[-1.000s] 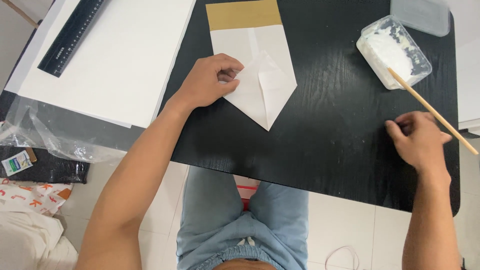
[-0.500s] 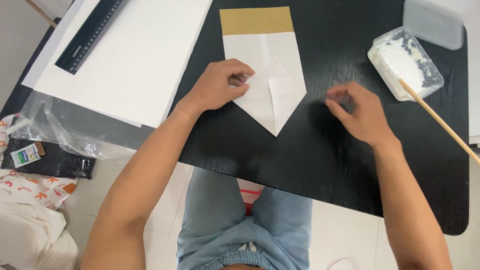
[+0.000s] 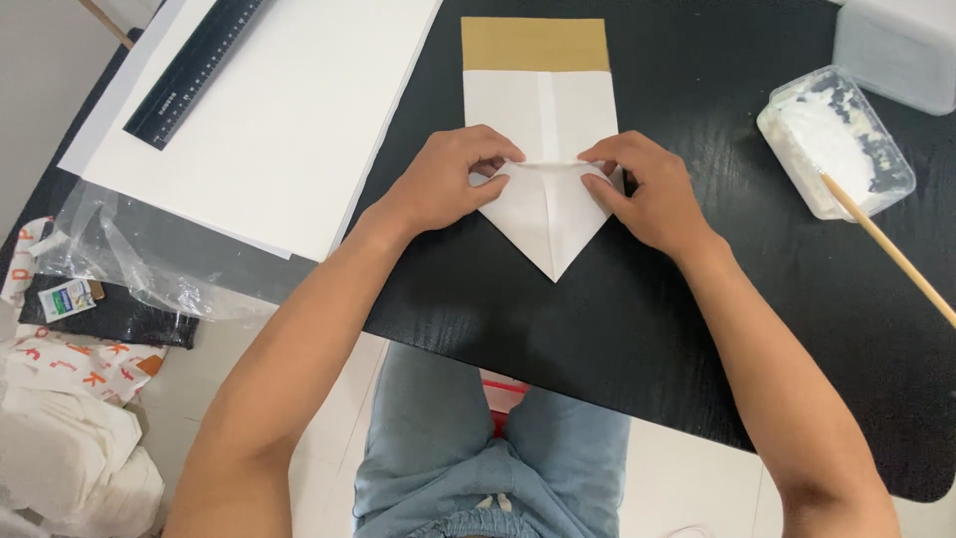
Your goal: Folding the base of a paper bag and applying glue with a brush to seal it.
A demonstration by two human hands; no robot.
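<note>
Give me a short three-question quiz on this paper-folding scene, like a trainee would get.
1. True or false: both hands touch the white folded paper with a pointed end.
2. What lies on the large white sheet? A) scissors B) long black ruler C) pencil
3. What leans in the clear plastic tub of white paste?

Key:
1. True: the left hand and right hand press its folded flaps.
2. B.
3. A thin wooden stick.

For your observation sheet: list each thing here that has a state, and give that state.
Paper: folded to a point, flat on table.
Tub: open, white paste inside.
Stick: leaning in tub.
Left hand: pressing paper.
Right hand: pressing paper.
Ruler: flat on white sheet.
</note>
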